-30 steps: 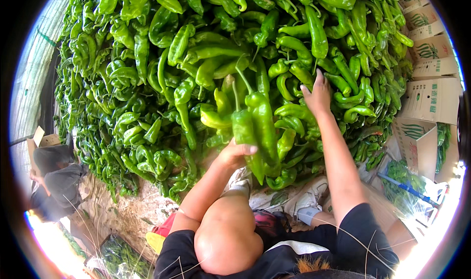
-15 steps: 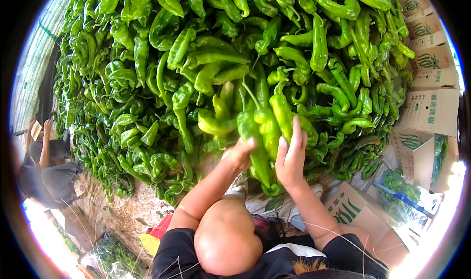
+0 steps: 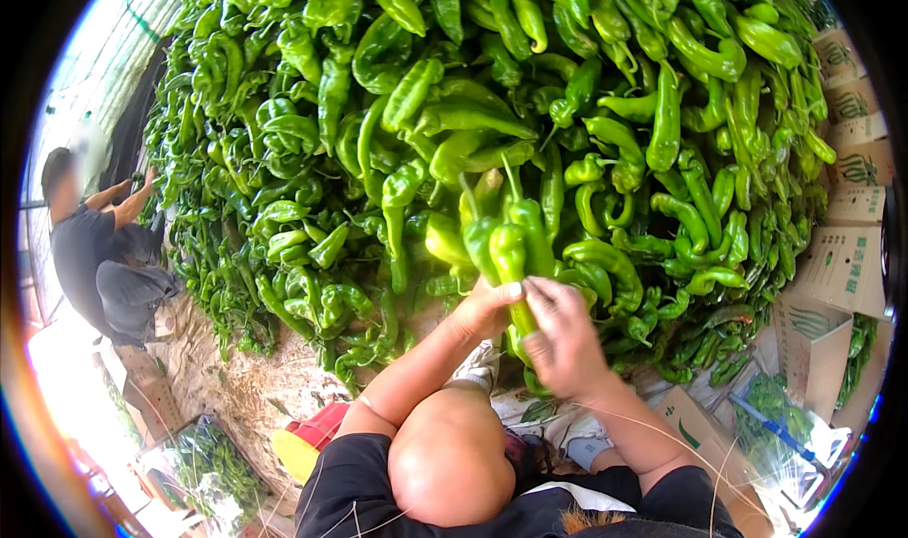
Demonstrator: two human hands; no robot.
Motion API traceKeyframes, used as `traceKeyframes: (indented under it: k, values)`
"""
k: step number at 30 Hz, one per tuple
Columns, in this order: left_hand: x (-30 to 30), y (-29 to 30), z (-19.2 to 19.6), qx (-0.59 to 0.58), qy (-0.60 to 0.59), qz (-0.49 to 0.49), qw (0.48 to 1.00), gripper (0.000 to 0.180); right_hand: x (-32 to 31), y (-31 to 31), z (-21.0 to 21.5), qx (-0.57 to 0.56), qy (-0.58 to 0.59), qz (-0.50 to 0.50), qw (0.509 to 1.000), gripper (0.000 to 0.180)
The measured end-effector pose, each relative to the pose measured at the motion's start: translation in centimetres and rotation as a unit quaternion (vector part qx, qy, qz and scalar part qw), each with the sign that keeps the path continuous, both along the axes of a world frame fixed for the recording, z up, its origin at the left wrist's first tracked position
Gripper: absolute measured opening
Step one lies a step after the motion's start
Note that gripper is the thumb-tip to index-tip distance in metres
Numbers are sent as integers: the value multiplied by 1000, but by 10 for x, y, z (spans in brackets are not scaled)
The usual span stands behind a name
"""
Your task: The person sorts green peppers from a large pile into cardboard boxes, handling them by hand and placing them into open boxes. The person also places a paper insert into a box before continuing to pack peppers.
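Observation:
A small bunch of long green peppers [image 3: 508, 247] stands upright in front of me, stems up. My left hand [image 3: 487, 308] is closed round its left side, with the thumb across the front. My right hand [image 3: 567, 339], slightly blurred, curls round the bunch's right side and lower part. The pepper tips are partly hidden by my fingers. Right behind the bunch rises a big heap of green peppers [image 3: 454, 122], loosely piled and pointing every way.
Printed cardboard boxes [image 3: 842, 264] line the heap's right side. A clear bag of green peppers [image 3: 771, 410] lies at the right, another bag [image 3: 213, 467] at the lower left. At the far left a person [image 3: 104, 245] crouches by the heap. A red and yellow object [image 3: 312, 439] sits beside my knee.
My right hand has gone from nearly straight fingers beside the peppers to curling round them. The bunch is drawn tighter together. The view has shifted left, bringing more of the other person in.

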State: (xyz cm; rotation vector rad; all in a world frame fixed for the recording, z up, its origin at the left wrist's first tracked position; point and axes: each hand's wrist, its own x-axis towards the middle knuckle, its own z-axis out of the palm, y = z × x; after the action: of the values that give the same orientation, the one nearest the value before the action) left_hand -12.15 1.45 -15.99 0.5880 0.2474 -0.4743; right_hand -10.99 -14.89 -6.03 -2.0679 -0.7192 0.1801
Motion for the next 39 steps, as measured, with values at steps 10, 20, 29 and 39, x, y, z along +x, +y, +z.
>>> traceKeyframes:
  k: [10, 20, 29, 39]
  values:
    - [-10, 39, 12, -271, -60, 20, 961, 126, 238, -89, -67, -332, 30, -390, 858, 76]
    - [-21, 42, 1, -143, 6, 34, 989, 119, 86, 41, 5, 25, -134, 293, 946, 24]
    - [-27, 62, -2, -394, -40, 74, 915, 124, 153, 98, -24, 187, -32, 11, 982, 23]
    - [-11, 87, 16, -321, 41, 103, 941, 71, 170, 46, -70, 111, 266, -130, 949, 45]
